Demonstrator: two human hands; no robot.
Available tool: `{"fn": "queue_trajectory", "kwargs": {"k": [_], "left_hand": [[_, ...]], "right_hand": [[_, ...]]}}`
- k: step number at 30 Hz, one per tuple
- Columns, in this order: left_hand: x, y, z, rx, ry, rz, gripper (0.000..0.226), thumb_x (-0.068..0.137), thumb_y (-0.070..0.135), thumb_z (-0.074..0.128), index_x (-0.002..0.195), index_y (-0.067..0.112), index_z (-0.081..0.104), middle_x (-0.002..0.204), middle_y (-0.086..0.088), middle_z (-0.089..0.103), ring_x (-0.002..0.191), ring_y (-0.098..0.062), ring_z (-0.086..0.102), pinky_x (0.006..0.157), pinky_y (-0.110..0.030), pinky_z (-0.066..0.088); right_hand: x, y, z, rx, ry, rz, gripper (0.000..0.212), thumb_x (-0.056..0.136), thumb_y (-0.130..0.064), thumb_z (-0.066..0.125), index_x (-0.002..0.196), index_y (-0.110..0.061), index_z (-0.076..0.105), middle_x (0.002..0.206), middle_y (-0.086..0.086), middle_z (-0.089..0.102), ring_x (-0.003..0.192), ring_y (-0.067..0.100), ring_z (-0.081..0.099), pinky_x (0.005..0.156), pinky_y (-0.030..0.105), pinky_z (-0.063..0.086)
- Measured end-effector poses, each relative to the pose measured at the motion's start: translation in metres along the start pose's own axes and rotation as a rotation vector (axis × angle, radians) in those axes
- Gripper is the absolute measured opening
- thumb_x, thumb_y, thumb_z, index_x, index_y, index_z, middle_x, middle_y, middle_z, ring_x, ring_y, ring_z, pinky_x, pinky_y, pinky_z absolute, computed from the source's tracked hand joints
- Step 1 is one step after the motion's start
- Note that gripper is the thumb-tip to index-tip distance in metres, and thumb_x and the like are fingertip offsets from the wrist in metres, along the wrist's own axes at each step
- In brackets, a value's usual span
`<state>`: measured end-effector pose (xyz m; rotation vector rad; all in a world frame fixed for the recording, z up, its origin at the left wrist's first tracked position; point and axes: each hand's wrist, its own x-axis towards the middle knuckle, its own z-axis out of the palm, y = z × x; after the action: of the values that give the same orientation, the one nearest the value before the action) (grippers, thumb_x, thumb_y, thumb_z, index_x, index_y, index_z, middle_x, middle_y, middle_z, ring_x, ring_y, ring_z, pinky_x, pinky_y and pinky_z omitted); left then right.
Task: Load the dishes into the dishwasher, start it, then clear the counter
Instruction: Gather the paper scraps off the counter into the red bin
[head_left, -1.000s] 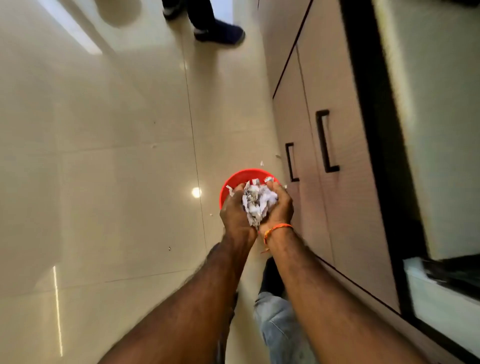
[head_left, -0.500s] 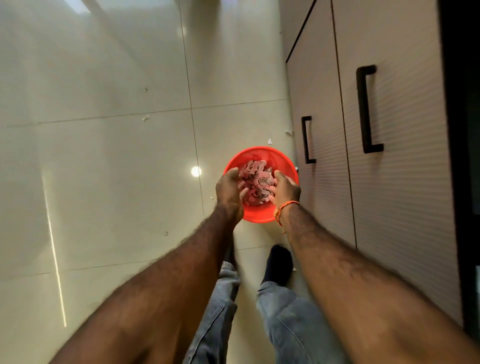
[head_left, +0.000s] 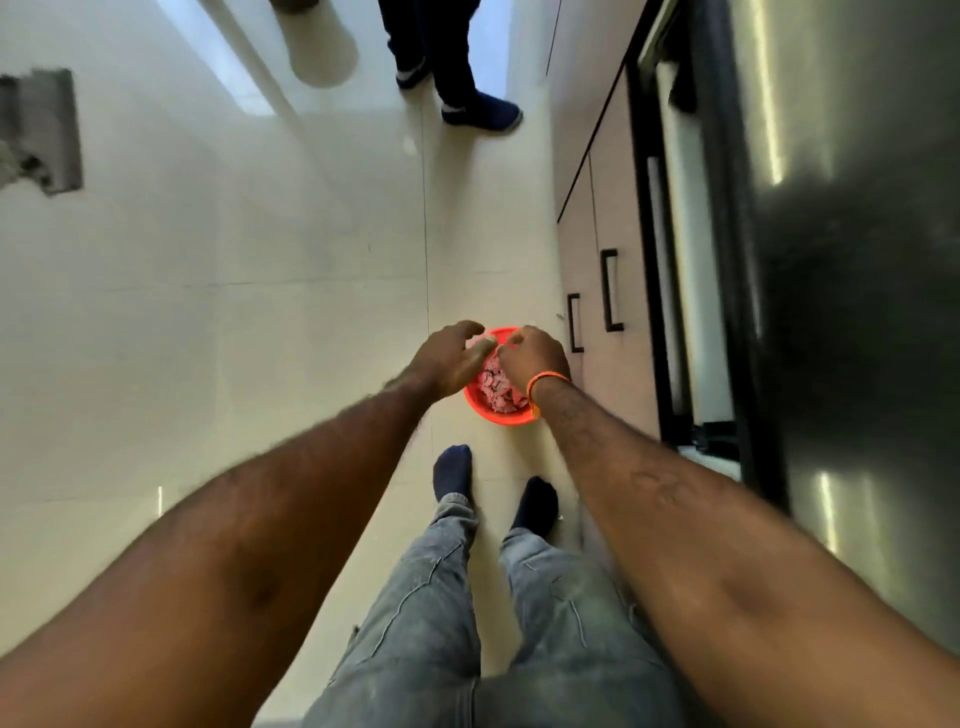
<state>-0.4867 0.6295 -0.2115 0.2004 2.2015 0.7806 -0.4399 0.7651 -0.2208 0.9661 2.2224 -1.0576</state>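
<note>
A small red bin (head_left: 497, 415) stands on the pale tiled floor beside the lower cabinets. It holds a heap of crumpled paper scraps (head_left: 496, 391). Both my hands hover over its mouth. My left hand (head_left: 451, 358) is at the bin's left rim with its fingers loose and spread, holding nothing. My right hand (head_left: 532, 356), with an orange band on the wrist, is over the right half with its fingers curled under. I see nothing plainly held in it. No dishes or dishwasher are in view.
Beige cabinet doors (head_left: 621, 374) with black handles (head_left: 609, 290) run along the right. A dark steel appliance front (head_left: 857, 312) stands nearer me. Another person's shoe (head_left: 480, 111) is on the floor ahead. My socked feet (head_left: 454, 470) stand just short of the bin.
A second ago both hands held a wad of paper scraps over the bin. The scraps now lie in the bin and my hands have lifted off them; the view has tilted up.
</note>
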Motion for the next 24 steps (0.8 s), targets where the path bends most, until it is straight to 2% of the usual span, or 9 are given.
{"fn": "queue_trajectory", "kwargs": {"k": [5, 8, 12, 18, 24], "left_hand": [[-0.079, 0.036, -0.04, 0.079, 0.102, 0.019, 0.062, 0.102, 0.055, 0.045, 0.147, 0.013, 0.049, 0.148, -0.01, 0.055, 0.13, -0.026, 0.055, 0.107, -0.039, 0.043], [-0.119, 0.054, -0.054, 0.133, 0.143, 0.028, 0.07, 0.1, 0.061, 0.044, 0.15, 0.013, 0.045, 0.15, -0.012, 0.052, 0.131, -0.027, 0.055, 0.107, -0.039, 0.043], [-0.156, 0.068, -0.064, 0.218, 0.206, 0.092, 0.074, 0.099, 0.062, 0.046, 0.152, 0.011, 0.042, 0.153, -0.013, 0.048, 0.137, -0.028, 0.05, 0.111, -0.04, 0.041], [-0.178, 0.089, -0.069, 0.338, 0.283, 0.215, 0.077, 0.098, 0.063, 0.047, 0.155, 0.012, 0.034, 0.158, -0.013, 0.041, 0.141, -0.031, 0.044, 0.113, -0.047, 0.04], [-0.173, 0.121, -0.071, 0.421, 0.256, 0.372, 0.079, 0.099, 0.064, 0.044, 0.157, 0.013, 0.03, 0.162, -0.012, 0.033, 0.145, -0.031, 0.038, 0.115, -0.048, 0.038]], "right_hand": [[-0.081, -0.03, -0.056, -0.33, -0.012, -0.25, 0.042, 0.089, -0.033, 0.056, 0.13, -0.021, 0.058, 0.133, 0.008, 0.059, 0.122, 0.032, 0.055, 0.1, 0.041, 0.046], [-0.125, -0.041, -0.088, -0.571, 0.047, -0.469, 0.043, 0.091, -0.033, 0.056, 0.133, -0.02, 0.057, 0.132, 0.006, 0.059, 0.124, 0.031, 0.052, 0.101, 0.045, 0.043], [-0.158, -0.041, -0.124, -0.737, 0.165, -0.681, 0.043, 0.092, -0.033, 0.056, 0.133, -0.02, 0.057, 0.131, 0.005, 0.06, 0.12, 0.029, 0.053, 0.098, 0.046, 0.045], [-0.175, -0.021, -0.164, -0.7, 0.424, -0.781, 0.037, 0.09, -0.029, 0.06, 0.126, -0.022, 0.062, 0.129, 0.0, 0.062, 0.122, 0.024, 0.053, 0.101, 0.043, 0.043], [-0.192, -0.007, -0.183, -0.467, 0.595, -0.657, 0.03, 0.086, -0.023, 0.059, 0.115, -0.023, 0.067, 0.12, -0.003, 0.066, 0.116, 0.022, 0.055, 0.095, 0.042, 0.043]]}}
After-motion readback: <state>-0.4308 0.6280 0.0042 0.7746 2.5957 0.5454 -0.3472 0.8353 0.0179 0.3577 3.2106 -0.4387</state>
